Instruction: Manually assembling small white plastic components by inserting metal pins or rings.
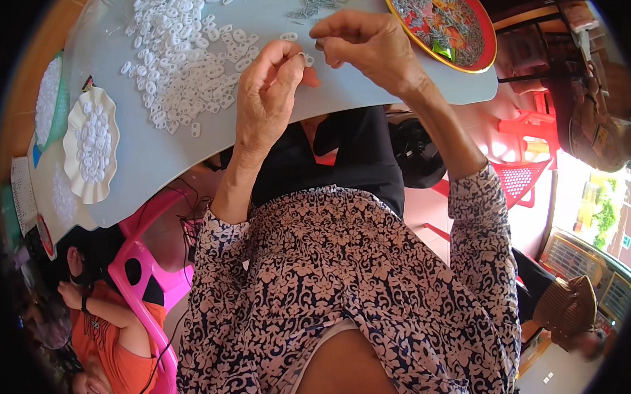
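While both hands meet above the near edge of the pale grey table (276, 126), the left hand (267, 98) pinches a small white plastic piece (307, 58) between thumb and forefinger, closed on it. The right hand (366, 42) is drawn into a pinch just beside it, fingertips almost touching that piece; whether it holds a part of its own cannot be told.

Handling judgement: the piece appears very light and stiff, smooth enough to slip, and small enough to be lost if dropped. A fingertip pinch across its edges looks the only workable hold; little force should be needed.

Appearance: white, flat, roughly looped or ringed, matching the heap of white pieces (178, 60) spread on the table ahead of the left hand. Finer detail is too small to tell.

Nearby: a scalloped white dish (89, 144) of similar pieces at left, and a red round tray (443, 24) carrying small grey metal parts at right.
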A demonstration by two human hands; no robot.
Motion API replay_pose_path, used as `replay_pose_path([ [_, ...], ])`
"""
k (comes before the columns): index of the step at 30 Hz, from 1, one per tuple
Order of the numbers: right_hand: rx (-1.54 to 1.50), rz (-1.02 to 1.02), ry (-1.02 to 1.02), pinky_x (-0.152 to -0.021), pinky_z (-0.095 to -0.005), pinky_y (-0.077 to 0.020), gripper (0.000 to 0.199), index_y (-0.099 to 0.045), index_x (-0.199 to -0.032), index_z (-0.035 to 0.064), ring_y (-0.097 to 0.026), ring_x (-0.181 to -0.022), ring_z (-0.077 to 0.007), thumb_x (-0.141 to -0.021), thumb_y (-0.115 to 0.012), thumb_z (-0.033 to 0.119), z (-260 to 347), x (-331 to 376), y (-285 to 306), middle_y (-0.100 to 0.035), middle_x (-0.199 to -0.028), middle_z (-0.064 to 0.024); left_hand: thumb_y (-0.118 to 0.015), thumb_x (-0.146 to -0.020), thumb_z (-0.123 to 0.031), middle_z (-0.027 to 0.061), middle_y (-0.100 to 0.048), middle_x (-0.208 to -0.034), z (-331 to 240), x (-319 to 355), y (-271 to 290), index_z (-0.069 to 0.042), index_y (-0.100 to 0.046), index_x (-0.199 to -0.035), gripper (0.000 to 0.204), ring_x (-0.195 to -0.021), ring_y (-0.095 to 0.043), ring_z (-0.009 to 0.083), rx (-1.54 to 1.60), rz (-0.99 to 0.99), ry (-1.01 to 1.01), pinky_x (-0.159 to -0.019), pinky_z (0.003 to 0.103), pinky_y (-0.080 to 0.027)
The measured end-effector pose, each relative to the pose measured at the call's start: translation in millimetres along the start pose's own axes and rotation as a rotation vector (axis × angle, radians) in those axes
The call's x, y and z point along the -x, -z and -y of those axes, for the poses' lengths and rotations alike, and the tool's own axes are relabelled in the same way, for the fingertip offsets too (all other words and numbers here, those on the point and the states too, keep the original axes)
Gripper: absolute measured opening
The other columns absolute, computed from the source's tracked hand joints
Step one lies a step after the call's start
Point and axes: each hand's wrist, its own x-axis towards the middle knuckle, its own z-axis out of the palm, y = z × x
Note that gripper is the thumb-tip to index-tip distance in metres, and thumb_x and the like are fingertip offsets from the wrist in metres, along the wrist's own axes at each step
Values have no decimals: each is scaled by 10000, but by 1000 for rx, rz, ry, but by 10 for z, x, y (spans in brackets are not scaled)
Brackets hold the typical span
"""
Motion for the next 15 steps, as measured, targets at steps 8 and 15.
replay_pose_path([
  [8, -241, 42, -13, -637, -194, -465, 129, -654, -929, 17, -565, -675, -64, -867, -642, 130, -163, 164, -50, -612, -723, 1, -505, -899, -132, 37, -591, -692, -37, -1, 6, -11, -541, -897, 126, -645, -559, 88, -91, 58, 20, -589, 232, -429],
  [15, -358, 56, 76, -702, -213, -494, 153, -593, -1018, 27, -579, -744, -70, -880, -615, 92, -208, 155, -73, -615, -840, -2, -510, -893, -141, 32, -588, -701, -27, 1, 8, -10, -541, -895, 134, -631, -553, 89, -95, 79, -3, -579, 229, -425],
])
